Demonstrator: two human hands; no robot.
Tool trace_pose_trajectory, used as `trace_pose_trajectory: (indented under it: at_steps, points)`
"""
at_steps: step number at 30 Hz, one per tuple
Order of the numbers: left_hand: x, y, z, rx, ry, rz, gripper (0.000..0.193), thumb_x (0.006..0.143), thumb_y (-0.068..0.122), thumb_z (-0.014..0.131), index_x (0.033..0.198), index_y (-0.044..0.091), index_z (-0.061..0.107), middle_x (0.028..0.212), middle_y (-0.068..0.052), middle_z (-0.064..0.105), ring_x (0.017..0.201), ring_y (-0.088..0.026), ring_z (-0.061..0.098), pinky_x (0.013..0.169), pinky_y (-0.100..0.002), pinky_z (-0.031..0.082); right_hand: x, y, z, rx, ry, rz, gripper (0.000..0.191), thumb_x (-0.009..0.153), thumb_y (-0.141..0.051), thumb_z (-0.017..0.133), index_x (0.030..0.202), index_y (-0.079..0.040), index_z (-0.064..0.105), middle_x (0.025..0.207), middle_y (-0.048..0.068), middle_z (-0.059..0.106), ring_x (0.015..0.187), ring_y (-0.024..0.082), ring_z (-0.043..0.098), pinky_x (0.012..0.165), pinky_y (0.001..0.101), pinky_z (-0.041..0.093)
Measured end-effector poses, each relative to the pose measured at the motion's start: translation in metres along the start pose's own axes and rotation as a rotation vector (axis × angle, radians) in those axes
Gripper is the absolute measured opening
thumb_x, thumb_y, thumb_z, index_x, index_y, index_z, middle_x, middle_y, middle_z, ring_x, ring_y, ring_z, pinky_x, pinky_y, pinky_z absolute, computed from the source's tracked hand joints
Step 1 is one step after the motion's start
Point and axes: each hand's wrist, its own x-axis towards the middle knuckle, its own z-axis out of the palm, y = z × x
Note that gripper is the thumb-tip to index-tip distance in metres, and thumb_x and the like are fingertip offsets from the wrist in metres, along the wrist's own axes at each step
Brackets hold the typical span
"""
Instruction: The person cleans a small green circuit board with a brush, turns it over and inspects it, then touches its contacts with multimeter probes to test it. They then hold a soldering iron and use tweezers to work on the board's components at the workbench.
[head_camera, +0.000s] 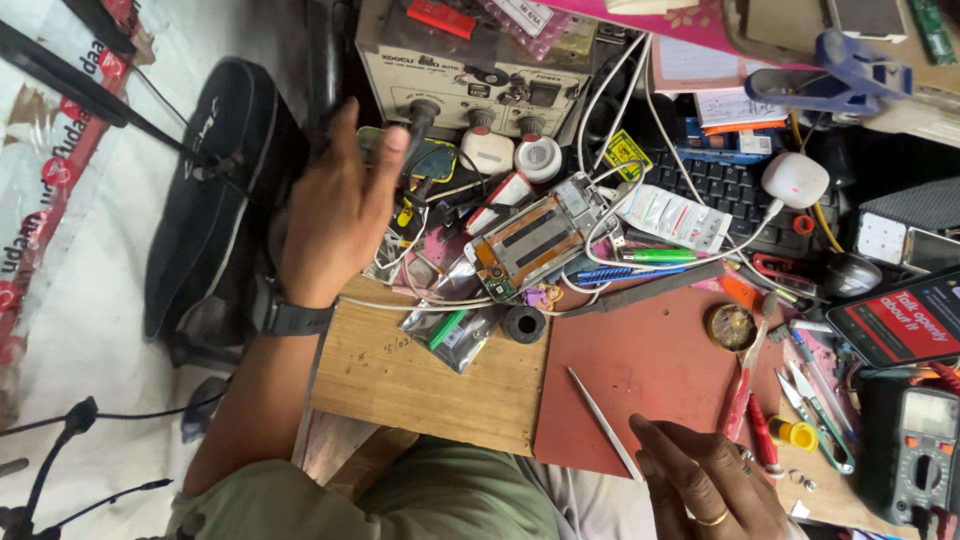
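Observation:
My left hand (335, 215) is raised over the left side of the cluttered bench, fingers spread, holding nothing; a dark watch sits on its wrist. It hovers near a tangle of wires and small tools, just left of an opened phone (540, 238) with its circuit board exposed. My right hand (705, 482) rests at the near edge of the red mat (640, 370), fingers loosely curled and empty, a ring on one finger. A thin white pry stick (603, 422) lies on the mat just left of that hand.
A grey power supply box (470, 70) stands at the back. A wooden board (420, 375) lies front left, a black bag (215, 180) further left. Tweezers, screwdrivers, a solder tin (731, 326), a lit phone (905, 315) and a multimeter (920, 450) crowd the right.

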Motion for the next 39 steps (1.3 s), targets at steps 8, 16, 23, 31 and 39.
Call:
trace_pose_trajectory:
  at_steps: [8,16,23,31,39]
  points:
    - [0.004,0.005,0.001,-0.117,-0.070,-0.109,0.070,0.105,0.062,0.032,0.139,0.002,0.047,0.090,-0.025,0.073,0.084,-0.044,0.072,0.074,-0.053,0.054,0.003,-0.005,0.003,0.058,0.032,-0.016,0.040,0.075,-0.004,0.080,0.111,-0.020,0.073,0.093,0.002,0.075,0.078,0.020,0.074,0.072,0.0348,0.060]
    - [0.002,0.015,-0.002,-0.034,0.063,0.173,0.056,0.116,0.052,0.045,0.138,0.001,0.047,0.104,-0.021,0.072,0.088,-0.039,0.073,0.072,-0.048,0.056,0.001,-0.010,0.006,0.081,0.040,-0.030,0.039,0.078,-0.003,0.079,0.113,-0.019,0.073,0.092,0.001,0.074,0.078,0.019,0.074,0.073,0.0335,0.061]
    - [-0.036,0.020,-0.040,0.385,-0.200,0.096,0.048,0.098,0.048,0.068,0.112,0.003,0.066,0.096,-0.016,0.071,0.080,-0.031,0.072,0.060,-0.044,0.056,0.001,-0.008,0.012,0.066,0.029,-0.040,0.038,0.077,-0.004,0.081,0.112,-0.017,0.074,0.091,0.005,0.073,0.075,0.020,0.072,0.068,0.0344,0.059]
    - [-0.044,0.024,-0.046,0.346,-0.133,0.313,0.018,0.074,-0.004,0.076,0.088,0.007,0.074,0.099,-0.012,0.064,0.094,-0.033,0.067,0.084,-0.044,0.055,-0.006,-0.018,0.007,0.033,0.036,-0.026,0.039,0.074,-0.003,0.081,0.110,-0.016,0.075,0.088,0.004,0.074,0.075,0.020,0.072,0.068,0.0343,0.058]
    - [-0.016,0.029,-0.039,0.153,-0.063,0.459,0.020,0.080,-0.003,0.081,0.098,0.004,0.074,0.102,-0.012,0.066,0.084,-0.032,0.070,0.073,-0.041,0.055,-0.016,-0.009,0.007,0.050,0.055,-0.117,0.040,0.075,-0.003,0.083,0.113,-0.014,0.075,0.088,0.005,0.073,0.072,0.018,0.070,0.066,0.0340,0.056]
